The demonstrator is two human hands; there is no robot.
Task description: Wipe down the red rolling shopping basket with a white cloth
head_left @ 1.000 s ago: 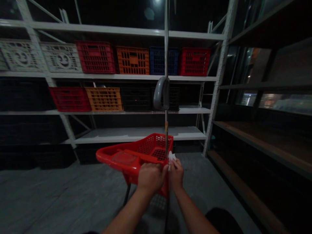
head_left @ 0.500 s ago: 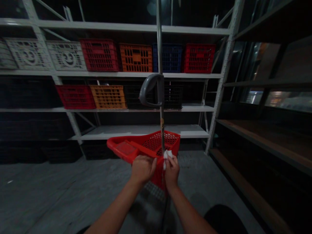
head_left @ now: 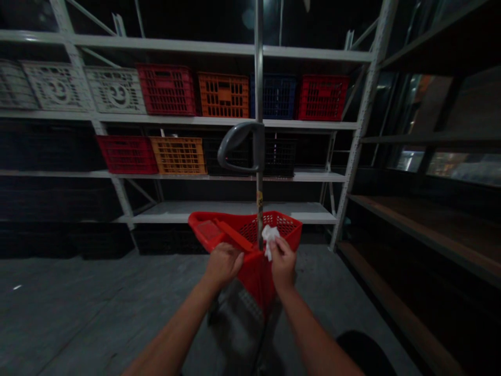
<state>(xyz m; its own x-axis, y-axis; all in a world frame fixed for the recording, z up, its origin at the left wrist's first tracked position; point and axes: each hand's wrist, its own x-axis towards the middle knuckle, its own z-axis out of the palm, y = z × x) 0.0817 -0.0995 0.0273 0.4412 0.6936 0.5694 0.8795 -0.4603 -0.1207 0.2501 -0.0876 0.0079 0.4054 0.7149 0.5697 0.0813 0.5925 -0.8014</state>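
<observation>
A red plastic basket [head_left: 250, 237] with a mesh wall stands in front of me on a wheeled frame. A thin metal pole [head_left: 259, 94] rises from it and carries a grey handle [head_left: 238, 147]. My left hand [head_left: 222, 263] is closed on the basket's near rim. My right hand [head_left: 282, 262] pinches a small white cloth [head_left: 270, 236] against the foot of the pole.
White metal shelving [head_left: 219, 123] across the back holds red, orange, blue and white crates [head_left: 223, 95], with black crates lower down. Dark wooden shelves [head_left: 430, 219] run along the right. The floor [head_left: 78, 313] is grey concrete.
The basket has turned, its far end swinging right and its near corner now pointing at me. Both hands kept their hold. My view shifted a little to the left.
</observation>
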